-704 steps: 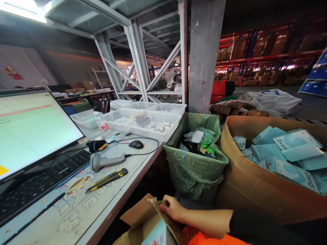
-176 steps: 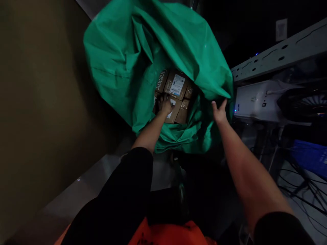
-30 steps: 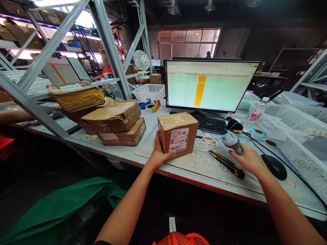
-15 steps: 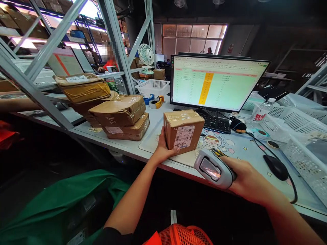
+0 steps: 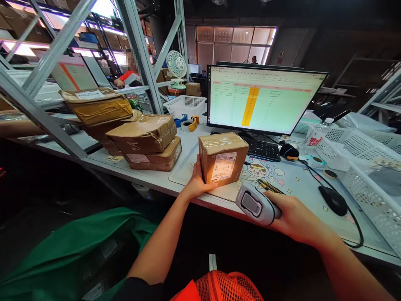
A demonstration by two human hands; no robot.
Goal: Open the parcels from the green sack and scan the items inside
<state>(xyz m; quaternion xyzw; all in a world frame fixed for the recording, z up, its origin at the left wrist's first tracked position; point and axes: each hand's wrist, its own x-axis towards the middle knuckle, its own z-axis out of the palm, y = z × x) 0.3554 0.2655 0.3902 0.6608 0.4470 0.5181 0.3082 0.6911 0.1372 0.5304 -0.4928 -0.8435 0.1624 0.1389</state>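
Note:
A small brown cardboard parcel [image 5: 223, 162] with a white barcode label stands on the desk mat in front of the monitor [image 5: 263, 98]. My left hand [image 5: 196, 184] grips its left lower corner. My right hand [image 5: 290, 216] is closed round a grey barcode scanner [image 5: 254, 204], held just off the desk's front edge, its window aimed towards the parcel's label. The scanner's black cable runs back over the desk.
Taped parcels [image 5: 141, 140] are stacked at the left of the desk [image 5: 163, 179]. A keyboard [image 5: 263, 149], mouse [image 5: 332, 200], yellow utility knife [image 5: 270, 186], tape rolls and white baskets [image 5: 360, 154] lie about. A green sack [image 5: 65, 246] sits below. A person works behind the rack.
Over the last second my right hand picked the scanner up off the desk and brought it in front of the parcel. The left hand kept its hold on the parcel.

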